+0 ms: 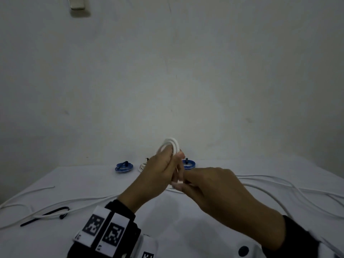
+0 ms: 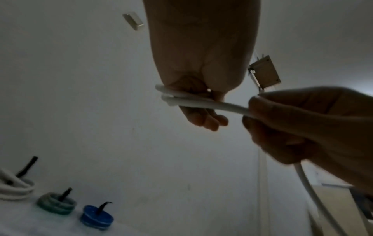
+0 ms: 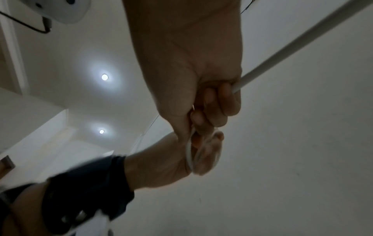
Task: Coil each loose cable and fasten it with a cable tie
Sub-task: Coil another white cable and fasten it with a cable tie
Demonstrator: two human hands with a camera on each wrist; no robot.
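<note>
Above the white table, my left hand (image 1: 163,170) grips a small coil of white cable (image 1: 172,144) that loops up over its fingers. My right hand (image 1: 208,185) meets it from the right and pinches the same cable where it leaves the coil. In the left wrist view the white cable (image 2: 201,102) runs from the left hand (image 2: 201,89) into the right hand (image 2: 302,124). The loose length (image 3: 302,39) trails away from the right hand (image 3: 203,99) toward the table's right side (image 1: 279,185). A black cable tie (image 1: 44,215) lies at the front left.
Along the back edge by the wall stand tied coils: a blue one (image 1: 124,167), a white one (image 1: 142,166) partly hidden by my left hand, another blue one (image 1: 189,163). Loose white cable (image 1: 28,194) crosses the table's left part. A wall (image 1: 167,81) rises behind.
</note>
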